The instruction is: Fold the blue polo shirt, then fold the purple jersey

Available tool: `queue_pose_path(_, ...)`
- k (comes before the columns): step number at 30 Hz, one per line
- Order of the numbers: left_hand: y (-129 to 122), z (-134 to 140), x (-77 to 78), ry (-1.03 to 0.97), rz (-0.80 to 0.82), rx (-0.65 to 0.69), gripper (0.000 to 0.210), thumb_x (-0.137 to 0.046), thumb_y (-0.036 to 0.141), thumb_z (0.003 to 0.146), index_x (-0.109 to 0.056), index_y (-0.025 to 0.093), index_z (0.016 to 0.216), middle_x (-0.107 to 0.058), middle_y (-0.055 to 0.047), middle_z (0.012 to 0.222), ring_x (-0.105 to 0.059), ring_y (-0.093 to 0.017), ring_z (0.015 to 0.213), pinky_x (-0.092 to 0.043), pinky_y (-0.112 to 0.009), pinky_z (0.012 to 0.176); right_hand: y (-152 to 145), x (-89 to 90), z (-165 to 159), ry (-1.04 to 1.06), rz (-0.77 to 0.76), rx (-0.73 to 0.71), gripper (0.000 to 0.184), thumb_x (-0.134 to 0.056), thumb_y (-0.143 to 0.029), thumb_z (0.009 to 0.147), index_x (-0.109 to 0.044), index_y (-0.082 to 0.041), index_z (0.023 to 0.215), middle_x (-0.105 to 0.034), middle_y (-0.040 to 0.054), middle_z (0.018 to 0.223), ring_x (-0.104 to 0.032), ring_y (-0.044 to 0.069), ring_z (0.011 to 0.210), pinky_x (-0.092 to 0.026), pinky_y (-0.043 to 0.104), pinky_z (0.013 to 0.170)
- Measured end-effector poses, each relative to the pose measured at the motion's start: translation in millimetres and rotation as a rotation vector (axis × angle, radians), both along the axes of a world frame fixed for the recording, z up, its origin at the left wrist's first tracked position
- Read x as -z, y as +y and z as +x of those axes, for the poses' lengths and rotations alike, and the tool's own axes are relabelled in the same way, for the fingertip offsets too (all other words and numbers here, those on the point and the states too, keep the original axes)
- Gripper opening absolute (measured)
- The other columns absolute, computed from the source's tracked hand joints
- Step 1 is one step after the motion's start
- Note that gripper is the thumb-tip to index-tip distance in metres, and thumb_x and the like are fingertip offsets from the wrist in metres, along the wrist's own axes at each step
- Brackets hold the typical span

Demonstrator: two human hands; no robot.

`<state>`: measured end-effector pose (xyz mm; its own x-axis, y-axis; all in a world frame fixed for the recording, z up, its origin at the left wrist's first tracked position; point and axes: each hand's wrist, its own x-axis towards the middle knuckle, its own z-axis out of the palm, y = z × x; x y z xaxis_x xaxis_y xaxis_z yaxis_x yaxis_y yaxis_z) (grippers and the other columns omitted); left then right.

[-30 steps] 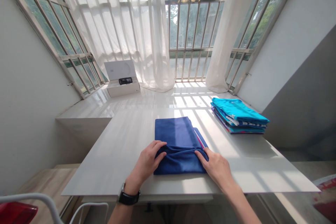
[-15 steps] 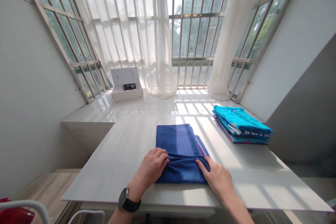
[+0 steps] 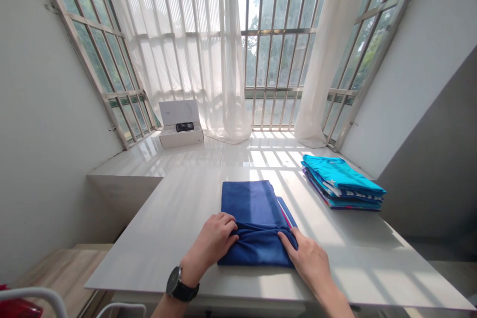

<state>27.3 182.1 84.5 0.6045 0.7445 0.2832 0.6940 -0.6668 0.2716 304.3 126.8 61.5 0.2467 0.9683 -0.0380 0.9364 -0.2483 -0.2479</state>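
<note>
A dark blue folded garment [image 3: 248,201] lies flat on the white table in front of me. A strip of white and red shows along its right side. Its near part is bunched into creases running across between my hands. My left hand [image 3: 219,233], with a black watch on the wrist, grips the left end of these creases, fingers curled over the cloth. At the right edge, my right hand [image 3: 303,251] pinches the fabric between thumb and fingers. Some of the fingertips are hidden in the cloth.
A stack of folded clothes [image 3: 343,181], bright turquoise on top, sits at the table's right. On the sill behind is an open white box [image 3: 181,137] with a black device [image 3: 185,126] on it. White curtains [image 3: 186,59] hang before the barred window.
The view has tilted slightly, so everything sits a little lower. Both hands keep their hold on the blue garment, whose near part has shifted slightly left and looks more creased.
</note>
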Motion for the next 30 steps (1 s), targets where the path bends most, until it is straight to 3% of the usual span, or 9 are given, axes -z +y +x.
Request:
queue_pose_path(5, 0.2, 1.1, -2.7, -0.061, 0.073, 0.107, 0.006, -0.064, 0.016, 0.096, -0.065, 0.02, 0.092, -0.073, -0.003, 0.098, -0.065, -0.025, 0.105, -0.053, -0.041, 0.091, 0.6, -0.6, -0.7, -0.009, 0.009, 0.008, 0.05, -0.039, -0.056, 0.104, -0.069, -0.021, 0.123, -0.081, 0.0137, 0.099, -0.077, 0.032, 0.095, -0.054, 0.036, 0.077)
queue_pose_path(12, -2.1, 2.9, 0.0, -0.179, 0.142, 0.115, 0.006, -0.062, 0.015, 0.096, -0.064, 0.02, 0.093, -0.074, -0.002, 0.089, -0.065, -0.024, 0.098, -0.05, -0.04, 0.088, 1.0, -2.3, -1.4, -0.012, -0.02, 0.005, 0.051, -0.036, -0.056, 0.104, -0.068, -0.02, 0.121, -0.08, 0.0137, 0.099, -0.076, 0.033, 0.096, -0.054, 0.038, 0.079)
queue_pose_path(17, -2.3, 0.5, -0.5, -0.159, 0.13, 0.132, 0.006, -0.065, 0.016, 0.095, -0.065, 0.021, 0.094, -0.074, -0.001, 0.088, -0.064, -0.023, 0.096, -0.049, -0.039, 0.089, 0.9, -0.1, -0.8, -0.018, -0.016, 0.006, 0.051, -0.036, -0.057, 0.104, -0.068, -0.021, 0.121, -0.08, 0.0134, 0.1, -0.077, 0.033, 0.095, -0.054, 0.037, 0.078)
queue_pose_path(24, -5.2, 1.4, -4.9, -0.126, 0.079, 0.083, 0.009, -0.059, 0.017, 0.098, -0.064, 0.021, 0.093, -0.072, -0.002, 0.087, -0.064, -0.021, 0.088, -0.049, -0.038, 0.086, 1.3, 0.2, -1.2, -0.013, -0.016, 0.014, 0.051, -0.037, -0.056, 0.104, -0.069, -0.021, 0.124, -0.08, 0.0142, 0.103, -0.076, 0.034, 0.098, -0.054, 0.038, 0.08)
queue_pose_path(30, -3.6, 8.8, -9.0, -0.011, 0.02, -0.047, 0.015, -0.053, 0.022, 0.102, -0.065, 0.021, 0.094, -0.071, -0.003, 0.085, -0.065, -0.021, 0.081, -0.049, -0.037, 0.083, 1.2, 3.5, -0.3, 0.003, -0.022, 0.018, 0.052, -0.036, -0.056, 0.104, -0.068, -0.021, 0.125, -0.08, 0.0141, 0.105, -0.076, 0.034, 0.1, -0.054, 0.039, 0.082)
